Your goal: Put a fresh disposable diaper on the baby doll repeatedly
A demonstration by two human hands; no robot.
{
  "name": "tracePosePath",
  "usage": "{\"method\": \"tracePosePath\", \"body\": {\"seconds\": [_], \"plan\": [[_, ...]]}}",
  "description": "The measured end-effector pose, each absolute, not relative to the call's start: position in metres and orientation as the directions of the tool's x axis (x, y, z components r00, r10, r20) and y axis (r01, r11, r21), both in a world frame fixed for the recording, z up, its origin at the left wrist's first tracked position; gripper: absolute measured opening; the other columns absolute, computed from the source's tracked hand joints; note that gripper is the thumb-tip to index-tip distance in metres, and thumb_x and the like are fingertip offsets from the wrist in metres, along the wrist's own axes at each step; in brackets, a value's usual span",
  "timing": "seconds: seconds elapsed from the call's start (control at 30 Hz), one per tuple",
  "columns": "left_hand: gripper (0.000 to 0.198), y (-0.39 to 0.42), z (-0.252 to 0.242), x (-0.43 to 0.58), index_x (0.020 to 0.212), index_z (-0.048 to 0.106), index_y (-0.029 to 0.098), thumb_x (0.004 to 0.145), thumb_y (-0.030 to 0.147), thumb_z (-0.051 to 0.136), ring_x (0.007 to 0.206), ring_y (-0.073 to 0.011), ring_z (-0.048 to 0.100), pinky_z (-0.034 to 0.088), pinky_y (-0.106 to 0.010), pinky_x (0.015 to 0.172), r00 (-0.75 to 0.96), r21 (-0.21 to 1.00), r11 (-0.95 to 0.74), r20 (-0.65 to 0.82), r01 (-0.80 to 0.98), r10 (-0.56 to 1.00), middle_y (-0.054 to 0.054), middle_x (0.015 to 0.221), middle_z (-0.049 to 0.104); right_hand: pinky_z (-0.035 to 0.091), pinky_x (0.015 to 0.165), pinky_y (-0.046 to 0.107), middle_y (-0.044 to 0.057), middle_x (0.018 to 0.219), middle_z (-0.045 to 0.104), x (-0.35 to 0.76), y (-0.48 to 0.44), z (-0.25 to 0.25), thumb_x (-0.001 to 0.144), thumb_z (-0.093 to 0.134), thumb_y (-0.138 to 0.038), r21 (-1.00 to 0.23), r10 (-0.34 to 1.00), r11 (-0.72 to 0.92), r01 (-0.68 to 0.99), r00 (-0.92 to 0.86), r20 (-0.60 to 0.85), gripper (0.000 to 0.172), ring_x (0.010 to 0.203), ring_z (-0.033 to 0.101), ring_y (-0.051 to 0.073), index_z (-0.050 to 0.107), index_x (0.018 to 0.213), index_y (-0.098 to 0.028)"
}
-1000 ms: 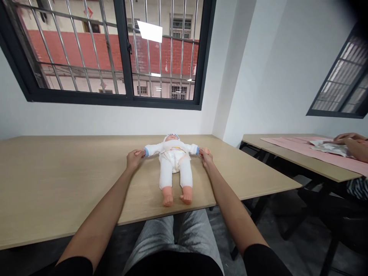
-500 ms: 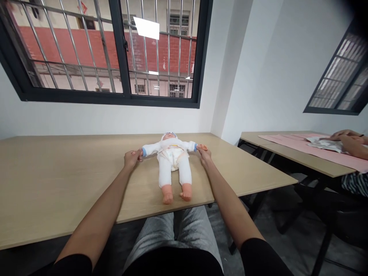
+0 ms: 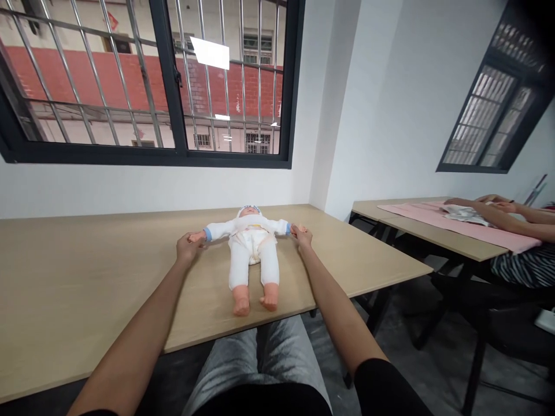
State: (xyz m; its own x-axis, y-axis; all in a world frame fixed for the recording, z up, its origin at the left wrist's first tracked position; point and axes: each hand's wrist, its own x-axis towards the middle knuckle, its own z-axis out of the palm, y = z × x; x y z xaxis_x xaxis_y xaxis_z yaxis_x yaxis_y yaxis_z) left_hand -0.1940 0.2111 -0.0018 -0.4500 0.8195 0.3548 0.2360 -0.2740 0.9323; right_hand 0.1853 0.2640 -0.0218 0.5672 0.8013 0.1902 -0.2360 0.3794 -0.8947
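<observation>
A baby doll (image 3: 250, 247) in white clothes and a white cap lies on its back on the wooden table (image 3: 87, 271), arms spread sideways, bare feet toward me. My left hand (image 3: 187, 247) is closed round the doll's left-side hand. My right hand (image 3: 302, 236) pinches the doll's other hand at the right. Both my forearms reach out over the table's front edge on either side of the doll's legs.
A barred window (image 3: 143, 86) fills the wall behind the table. To the right stands a second table (image 3: 433, 231) with a pink cloth (image 3: 472, 228); another person's arms (image 3: 503, 212) rest on it. My grey-trousered lap (image 3: 260, 370) is below.
My hands keep hold of the doll's hands. The view has swung to the right, so the doll and table sit a little further left, and more of the other person shows.
</observation>
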Motion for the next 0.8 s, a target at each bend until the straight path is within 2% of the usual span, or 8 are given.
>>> {"method": "tracePosePath", "body": {"seconds": [0.13, 0.27, 0.4, 0.5, 0.6, 0.7, 0.8], "plan": [[0.042, 0.211, -0.004, -0.194, 0.069, 0.063, 0.009, 0.055, 0.047, 0.072, 0.046, -0.0145, 0.058, 0.048, -0.026, 0.048, -0.403, 0.968, -0.237, 0.25, 0.083, 0.88, -0.005, 0.057, 0.062, 0.052, 0.061, 0.021, -0.003, 0.059, 0.061, 0.183, 0.265, -0.018, 0.046, 0.079, -0.021, -0.78, 0.856, 0.441, -0.445, 0.471, 0.215, 0.03, 0.066, 0.062, 0.013, 0.05, 0.057, -0.018], [0.044, 0.204, 0.002, -0.191, 0.063, 0.059, 0.01, 0.059, 0.052, 0.07, 0.041, -0.0164, 0.058, 0.048, -0.026, 0.044, -0.445, 0.98, -0.171, 0.198, 0.101, 0.873, -0.006, 0.048, 0.06, 0.053, 0.069, 0.022, -0.001, 0.069, 0.065, 0.179, 0.263, -0.013, 0.044, 0.078, -0.015, -0.741, 0.868, 0.443, -0.506, 0.45, 0.212, 0.029, 0.075, 0.063, 0.013, 0.055, 0.062, -0.017], [0.038, 0.2, 0.005, -0.188, 0.06, 0.055, 0.013, 0.062, 0.048, 0.068, 0.039, -0.0178, 0.057, 0.046, -0.025, 0.039, -0.489, 0.98, -0.149, 0.197, 0.135, 0.85, -0.004, 0.043, 0.057, 0.052, 0.065, 0.022, 0.0, 0.072, 0.067, 0.177, 0.257, -0.011, 0.049, 0.078, -0.02, -0.823, 0.816, 0.445, -0.352, 0.539, 0.211, 0.031, 0.071, 0.062, 0.012, 0.059, 0.073, -0.016], [0.031, 0.202, 0.004, -0.188, 0.064, 0.056, 0.013, 0.06, 0.041, 0.07, 0.038, -0.0151, 0.057, 0.046, -0.024, 0.038, -0.498, 0.976, -0.193, 0.219, 0.103, 0.839, -0.002, 0.051, 0.059, 0.051, 0.058, 0.021, -0.001, 0.065, 0.065, 0.178, 0.254, -0.013, 0.055, 0.077, -0.029, -0.889, 0.771, 0.399, -0.223, 0.607, 0.193, 0.029, 0.066, 0.062, 0.013, 0.055, 0.071, -0.018], [0.033, 0.204, 0.002, -0.19, 0.074, 0.057, 0.014, 0.056, 0.036, 0.074, 0.04, -0.0137, 0.058, 0.044, -0.021, 0.037, -0.49, 0.969, -0.224, 0.247, 0.105, 0.836, -0.001, 0.063, 0.062, 0.052, 0.057, 0.023, 0.0, 0.06, 0.064, 0.182, 0.254, -0.015, 0.059, 0.074, -0.035, -0.934, 0.748, 0.303, -0.188, 0.655, 0.111, 0.027, 0.069, 0.064, 0.017, 0.052, 0.065, -0.021], [0.036, 0.205, 0.0, -0.191, 0.077, 0.057, 0.013, 0.055, 0.035, 0.075, 0.041, -0.0132, 0.059, 0.039, -0.018, 0.034, -0.486, 0.971, -0.202, 0.24, 0.129, 0.84, -0.002, 0.067, 0.061, 0.052, 0.057, 0.024, 0.001, 0.056, 0.063, 0.184, 0.255, -0.017, 0.062, 0.073, -0.038, -0.964, 0.728, 0.203, -0.169, 0.685, 0.033, 0.027, 0.069, 0.066, 0.019, 0.051, 0.059, -0.022], [0.034, 0.207, -0.001, -0.192, 0.078, 0.057, 0.013, 0.056, 0.033, 0.074, 0.043, -0.0131, 0.06, 0.04, -0.018, 0.036, -0.476, 0.973, -0.204, 0.231, 0.108, 0.849, -0.003, 0.07, 0.061, 0.051, 0.052, 0.023, -0.002, 0.05, 0.059, 0.186, 0.258, -0.018, 0.065, 0.071, -0.041, -0.948, 0.779, 0.25, -0.199, 0.622, 0.075, 0.029, 0.062, 0.064, 0.017, 0.05, 0.058, -0.022]]}}
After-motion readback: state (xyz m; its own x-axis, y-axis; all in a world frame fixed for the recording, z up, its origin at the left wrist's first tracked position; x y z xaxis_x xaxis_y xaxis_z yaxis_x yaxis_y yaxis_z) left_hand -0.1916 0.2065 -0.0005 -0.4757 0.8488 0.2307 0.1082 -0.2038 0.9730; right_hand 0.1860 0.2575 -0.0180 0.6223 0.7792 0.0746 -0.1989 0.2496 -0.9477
